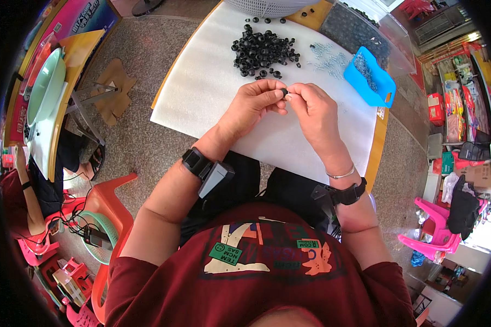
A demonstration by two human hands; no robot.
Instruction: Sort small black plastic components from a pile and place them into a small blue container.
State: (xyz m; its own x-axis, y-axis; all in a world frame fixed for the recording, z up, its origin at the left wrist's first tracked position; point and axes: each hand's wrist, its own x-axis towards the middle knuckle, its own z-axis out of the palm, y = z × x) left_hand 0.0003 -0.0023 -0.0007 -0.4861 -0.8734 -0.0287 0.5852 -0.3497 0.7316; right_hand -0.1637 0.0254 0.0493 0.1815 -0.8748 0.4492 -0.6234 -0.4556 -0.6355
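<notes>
Both hands meet over the white foam sheet (202,82) on the table. My left hand (256,103) pinches a small round black plastic part (284,92) between thumb and fingers. Against that part press the closed thumb and fingertips of my right hand (315,109); whatever they hold is too small to make out. Just beyond my hands lies a heap of similar black parts (262,50). To its right, small clear pieces (330,60) are scattered on the foam. A bright blue scoop-like tray (383,97) beside them holds more clear pieces.
A grey basket (264,6) stands at the table's far edge, beside a clear bin (354,30) of dark parts. At left, a second table bears a pale green basin (46,87), with another person's arm (33,201) near it. An orange chair (114,201) stands at my left, a pink stool (433,229) at right.
</notes>
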